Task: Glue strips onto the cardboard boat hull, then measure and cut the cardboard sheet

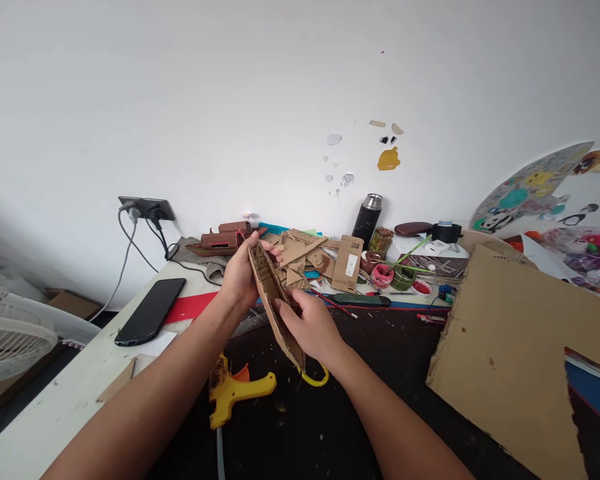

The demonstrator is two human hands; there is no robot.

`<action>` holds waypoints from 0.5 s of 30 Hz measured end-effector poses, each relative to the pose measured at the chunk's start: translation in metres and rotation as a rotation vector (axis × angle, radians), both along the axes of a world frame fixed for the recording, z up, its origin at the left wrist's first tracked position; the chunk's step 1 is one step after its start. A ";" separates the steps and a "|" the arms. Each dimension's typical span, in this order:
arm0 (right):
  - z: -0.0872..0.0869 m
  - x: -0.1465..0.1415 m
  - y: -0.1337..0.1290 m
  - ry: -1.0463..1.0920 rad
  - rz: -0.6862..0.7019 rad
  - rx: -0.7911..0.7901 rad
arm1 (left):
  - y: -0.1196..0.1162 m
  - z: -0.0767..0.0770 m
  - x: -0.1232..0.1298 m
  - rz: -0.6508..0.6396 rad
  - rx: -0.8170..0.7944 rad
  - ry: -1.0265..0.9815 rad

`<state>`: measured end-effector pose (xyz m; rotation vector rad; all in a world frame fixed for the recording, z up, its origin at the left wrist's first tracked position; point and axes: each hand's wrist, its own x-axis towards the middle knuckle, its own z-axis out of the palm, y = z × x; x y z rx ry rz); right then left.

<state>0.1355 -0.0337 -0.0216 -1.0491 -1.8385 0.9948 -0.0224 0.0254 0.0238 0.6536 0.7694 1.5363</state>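
Observation:
A long, narrow cardboard boat hull (275, 303) with raised sides and printed letters inside is held up and tilted in front of me. My left hand (241, 273) is closed around its far end. My right hand (313, 320) grips the nearer part, thumb on the inside and the other fingers partly hidden. Below them, a yellow glue gun (245, 393) with an orange trigger lies on the black work surface (290, 440). A yellow loop handle (316, 379) sticks out past the hull's near tip; the rest of that tool is hidden.
Cardboard scraps (300, 257) are piled at the back, beside a brown model boat (225, 240). A black thermos (368, 220) and paint pots (383, 275) stand by the wall. At right lies a large cardboard sheet (510, 353); at left, a phone (151, 312) and a fan (15, 343).

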 end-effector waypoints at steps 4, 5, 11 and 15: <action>0.000 0.000 0.000 0.011 -0.002 0.000 | 0.008 -0.005 -0.006 0.044 0.005 -0.006; 0.000 0.000 0.000 0.014 -0.001 -0.003 | 0.010 -0.007 -0.008 0.067 0.005 -0.006; -0.002 0.002 0.003 0.057 -0.034 -0.036 | 0.019 -0.019 -0.018 0.229 0.037 0.016; 0.000 0.003 0.004 0.078 -0.069 -0.057 | 0.019 -0.014 -0.028 0.278 0.066 0.030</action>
